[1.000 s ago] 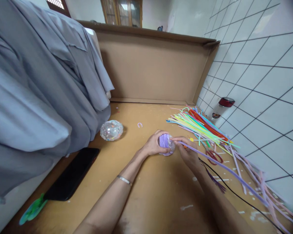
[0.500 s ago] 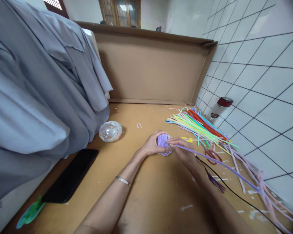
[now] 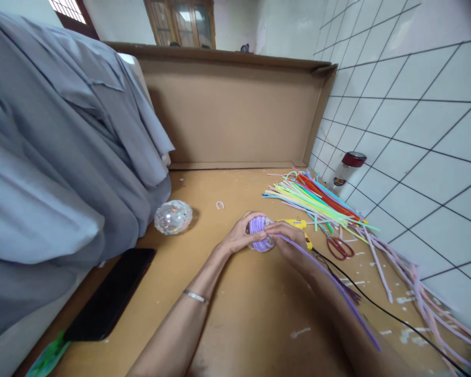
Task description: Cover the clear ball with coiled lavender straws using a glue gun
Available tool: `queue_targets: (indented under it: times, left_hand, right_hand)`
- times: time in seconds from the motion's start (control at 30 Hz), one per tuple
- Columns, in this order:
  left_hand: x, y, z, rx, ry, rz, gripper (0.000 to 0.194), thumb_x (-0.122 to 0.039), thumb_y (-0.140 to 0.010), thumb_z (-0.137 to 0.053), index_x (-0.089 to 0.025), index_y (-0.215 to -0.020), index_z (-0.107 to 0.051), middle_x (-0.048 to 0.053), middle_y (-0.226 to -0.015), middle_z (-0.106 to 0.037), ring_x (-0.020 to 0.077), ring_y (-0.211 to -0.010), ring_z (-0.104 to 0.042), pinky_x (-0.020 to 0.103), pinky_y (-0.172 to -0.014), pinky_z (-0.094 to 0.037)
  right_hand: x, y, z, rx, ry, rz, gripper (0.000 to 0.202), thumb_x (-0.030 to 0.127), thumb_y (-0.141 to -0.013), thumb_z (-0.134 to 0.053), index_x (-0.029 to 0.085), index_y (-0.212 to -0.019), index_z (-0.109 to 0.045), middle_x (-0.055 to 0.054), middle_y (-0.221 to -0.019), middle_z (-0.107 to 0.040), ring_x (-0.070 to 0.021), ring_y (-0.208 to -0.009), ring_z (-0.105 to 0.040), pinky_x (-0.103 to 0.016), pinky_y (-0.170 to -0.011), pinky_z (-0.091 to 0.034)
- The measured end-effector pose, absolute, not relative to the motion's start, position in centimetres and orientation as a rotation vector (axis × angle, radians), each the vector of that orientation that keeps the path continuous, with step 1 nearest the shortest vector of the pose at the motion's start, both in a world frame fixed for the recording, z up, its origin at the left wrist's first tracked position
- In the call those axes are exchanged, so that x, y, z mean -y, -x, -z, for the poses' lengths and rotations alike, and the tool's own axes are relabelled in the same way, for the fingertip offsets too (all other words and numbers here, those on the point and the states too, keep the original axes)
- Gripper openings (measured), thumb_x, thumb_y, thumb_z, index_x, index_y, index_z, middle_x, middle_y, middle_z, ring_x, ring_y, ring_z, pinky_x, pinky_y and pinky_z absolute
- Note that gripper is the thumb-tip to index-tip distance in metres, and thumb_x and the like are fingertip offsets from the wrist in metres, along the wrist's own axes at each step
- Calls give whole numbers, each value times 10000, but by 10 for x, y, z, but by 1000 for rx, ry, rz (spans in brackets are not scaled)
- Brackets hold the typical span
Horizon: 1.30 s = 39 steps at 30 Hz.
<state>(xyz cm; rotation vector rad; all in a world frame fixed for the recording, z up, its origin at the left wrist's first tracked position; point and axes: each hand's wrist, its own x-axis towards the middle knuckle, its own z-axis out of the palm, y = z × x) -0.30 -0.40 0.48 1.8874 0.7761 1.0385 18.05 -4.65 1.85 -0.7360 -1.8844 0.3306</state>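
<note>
A small round clear object (image 3: 261,245) wrapped with purple strands sits between my hands near the middle. My left hand (image 3: 240,235) is curled around its left side. The fingers of my right hand (image 3: 288,238) pinch a long purple pipe cleaner (image 3: 343,293) against its right side. The pipe cleaner's free length trails over my right forearm. Just beyond my right hand lies a yellow glue gun (image 3: 298,223), partly hidden, with a black cord.
A clear faceted bowl (image 3: 173,217), a small curved pink piece (image 3: 220,204) and a black phone (image 3: 112,293) lie left. Right are colourful pipe cleaners (image 3: 317,196), red-handled scissors (image 3: 340,247) and a red-lidded jar (image 3: 347,170). Behind stands cardboard (image 3: 235,110); grey cloth (image 3: 66,136) hangs left.
The purple pipe cleaner's free length has swung nearer to me, over my right forearm. The view has shifted slightly, and both hands still hold the wrapped object.
</note>
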Motion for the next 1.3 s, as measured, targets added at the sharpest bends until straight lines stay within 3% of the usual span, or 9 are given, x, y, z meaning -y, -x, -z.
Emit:
queue_targets:
  times: [0.17,0.5,0.97,1.3]
  left_hand:
    - [1,-2,1,-827,-1746,-1115,402,-471,-854,-484,-181,-1093,-630,87,-1105,-619,231,-1089,-558,347,-994,-394]
    - [-3,-10,5,-938,-1523,-1119,366,-371,-724,-589,-167,-1018,-663,48,-988,-689,200,-923,-616,291,-851,-462]
    - [-2,-12,5,-934,-1530,-1162,369,-472,-778,-565,-168,-959,-669,64,-993,-686,214,-958,-616,313,-877,-463]
    - [0,-15,3,-973,-1521,-1189,300,-306,-691,-622,-153,-944,-675,50,-948,-692,183,-877,-616,266,-810,-461]
  right_hand:
    - [46,-183,-20,1945,733,-299,180,180,-866,-508,235,-869,-680,-39,-899,-704,-168,-865,-662,-328,-763,-542]
    - [48,-182,-25,1961,713,-296,185,181,-864,-496,237,-859,-673,-48,-886,-706,-161,-837,-661,-337,-753,-545]
    - [43,-182,-18,1981,651,-276,172,149,-861,-500,224,-907,-648,-57,-904,-695,-158,-860,-642,-339,-780,-528]
    - [43,-181,-18,1974,596,-250,185,114,-842,-527,225,-933,-644,-63,-913,-690,-163,-868,-636,-333,-769,-519]
